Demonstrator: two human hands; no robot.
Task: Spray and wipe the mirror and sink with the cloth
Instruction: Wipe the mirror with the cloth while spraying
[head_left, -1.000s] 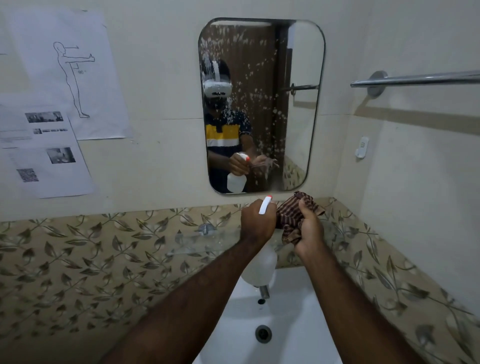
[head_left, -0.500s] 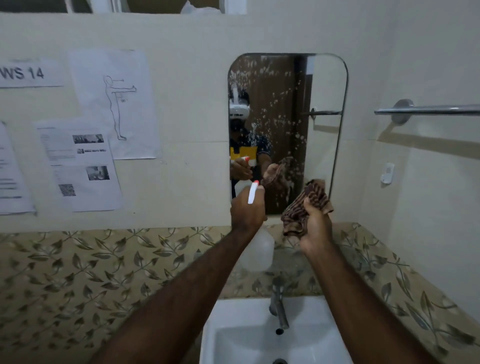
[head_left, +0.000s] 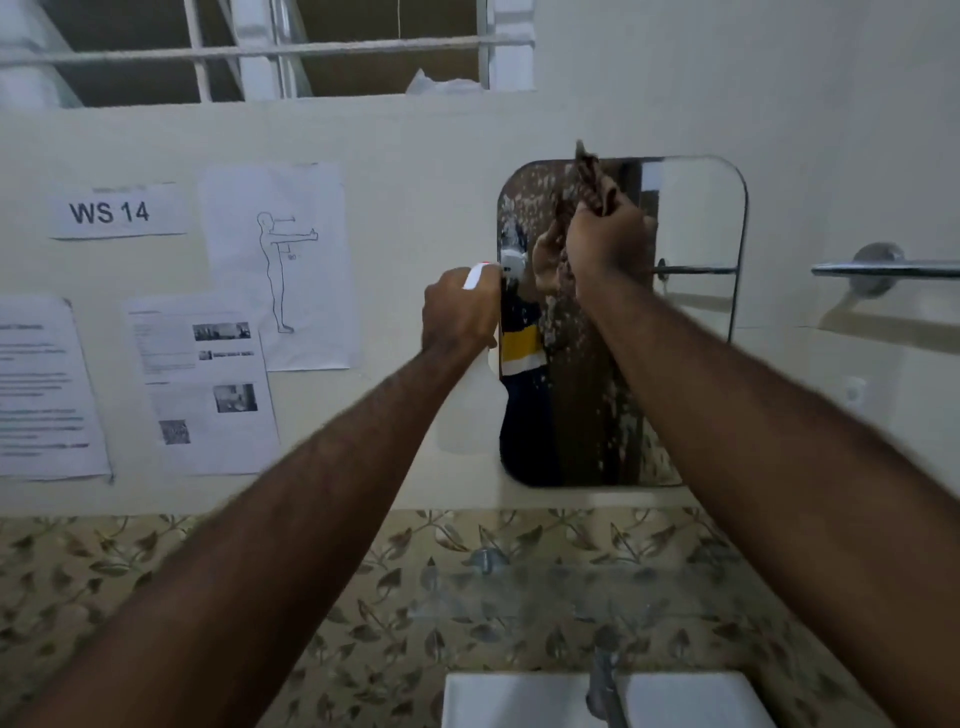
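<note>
A rounded wall mirror (head_left: 691, 218) hangs above the white sink (head_left: 519, 701) and is speckled with spray foam. My right hand (head_left: 605, 239) is raised against the mirror's upper part, gripping a brown striped cloth (head_left: 589, 176) that pokes above its top edge. My left hand (head_left: 457, 312) holds a white spray bottle (head_left: 470, 410) by its neck at the mirror's left edge, the red-tipped nozzle pointing at the glass. The mirror reflects a person with a headset and the hands.
A chrome tap (head_left: 602, 686) rises at the sink's back. A towel rail (head_left: 883, 269) sticks out on the right wall. Printed sheets (head_left: 208, 384) and a "WS 14" sign (head_left: 111, 212) are taped left of the mirror. Leaf-patterned tiles (head_left: 156, 597) run below; a barred opening (head_left: 260, 52) is above.
My right hand rose with the cloth from below the mirror to its upper part. The left hand lifted the bottle up beside the mirror. The view tilted upward, hiding most of the sink.
</note>
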